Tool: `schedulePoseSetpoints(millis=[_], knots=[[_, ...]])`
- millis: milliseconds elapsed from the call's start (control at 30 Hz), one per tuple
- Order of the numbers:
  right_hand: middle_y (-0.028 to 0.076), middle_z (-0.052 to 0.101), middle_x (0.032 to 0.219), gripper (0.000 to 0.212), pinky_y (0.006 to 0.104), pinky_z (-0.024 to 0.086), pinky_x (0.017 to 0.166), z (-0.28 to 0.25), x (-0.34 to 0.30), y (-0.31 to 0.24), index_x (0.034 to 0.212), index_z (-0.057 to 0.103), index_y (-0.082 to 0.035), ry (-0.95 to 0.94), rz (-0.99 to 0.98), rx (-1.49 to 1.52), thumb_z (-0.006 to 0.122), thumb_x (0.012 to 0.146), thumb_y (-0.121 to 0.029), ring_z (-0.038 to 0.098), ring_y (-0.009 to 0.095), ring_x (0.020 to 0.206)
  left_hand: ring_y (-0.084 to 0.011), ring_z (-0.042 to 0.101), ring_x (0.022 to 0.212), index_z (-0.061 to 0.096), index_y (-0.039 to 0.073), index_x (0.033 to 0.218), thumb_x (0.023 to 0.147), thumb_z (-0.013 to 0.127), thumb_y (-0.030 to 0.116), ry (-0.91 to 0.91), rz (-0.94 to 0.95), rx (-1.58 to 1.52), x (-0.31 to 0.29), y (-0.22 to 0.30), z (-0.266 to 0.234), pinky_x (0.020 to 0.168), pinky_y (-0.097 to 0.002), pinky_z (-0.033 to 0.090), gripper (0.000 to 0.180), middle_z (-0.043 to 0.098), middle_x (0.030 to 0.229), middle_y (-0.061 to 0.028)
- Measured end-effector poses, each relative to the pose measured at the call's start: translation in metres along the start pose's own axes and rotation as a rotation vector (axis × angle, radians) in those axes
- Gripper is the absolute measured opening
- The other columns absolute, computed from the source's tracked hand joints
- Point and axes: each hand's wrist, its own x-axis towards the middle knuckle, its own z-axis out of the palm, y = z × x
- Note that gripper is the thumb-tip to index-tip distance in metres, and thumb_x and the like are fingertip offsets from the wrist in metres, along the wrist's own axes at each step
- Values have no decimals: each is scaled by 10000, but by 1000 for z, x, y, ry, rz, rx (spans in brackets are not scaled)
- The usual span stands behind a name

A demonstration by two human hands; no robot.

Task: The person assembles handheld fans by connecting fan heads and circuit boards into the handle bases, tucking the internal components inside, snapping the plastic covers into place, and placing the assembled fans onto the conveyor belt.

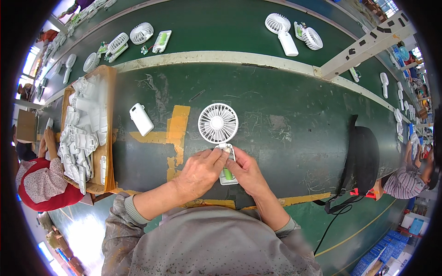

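Observation:
A white handheld fan (218, 123) lies on the dark green bench in front of me, its round grille pointing away. Its handle (229, 180) is uncovered, and a green battery shows inside. My left hand (201, 169) is closed, with thumb and forefinger pinched at the top of the handle, just below the grille. My right hand (249, 172) grips the handle's right side, fingers closed near the same spot. Whatever small part sits between the fingertips is hidden. A white plastic handle cover (141, 119) rests on the bench to the left.
An open cardboard box (110, 133) full of white plastic shells stands at the left. Beyond the bench's raised pale edge, a green conveyor (207, 32) carries several fans. A metal post (363, 46) juts in at right, above a black strapped object (364, 156). Co-workers sit on both sides.

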Motion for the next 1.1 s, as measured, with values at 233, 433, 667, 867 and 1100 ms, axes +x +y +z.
schedulePoseSetpoints(millis=[233,433,667,867,1100], knots=[[2,579,1008,312,210,428,791,1,-1,5,1226,466,-3,56,-24,-141,480,918,-49,505,53,912,-285,581,772,538,-69,1036,682,564,13,-141,-27,-29,9,-1,-5,643,-375,503,364,517,880,-136],[23,581,979,290,212,441,765,0,0,-5,1186,485,4,19,-12,-9,496,928,-128,519,55,887,-317,609,735,509,-27,1113,690,563,-36,-100,-68,-133,13,-5,-9,622,-398,504,426,581,863,-155],[33,595,914,260,220,462,651,-3,14,-17,1040,548,11,68,234,54,505,930,-220,546,64,774,-349,599,734,474,8,1147,731,574,-16,-89,-229,-236,13,-11,-12,594,-417,488,428,589,863,-178],[14,584,865,209,219,457,621,-4,17,-6,1004,561,2,87,150,260,526,911,-182,535,60,728,-268,568,738,605,28,834,681,685,44,170,-71,-242,1,5,-8,627,-358,475,173,572,806,-81],[42,606,905,194,219,473,649,7,17,3,1020,555,-7,187,93,179,510,918,-166,571,78,768,-266,577,746,569,20,793,686,674,20,170,-221,-185,-8,1,7,639,-360,479,150,567,826,-98]])
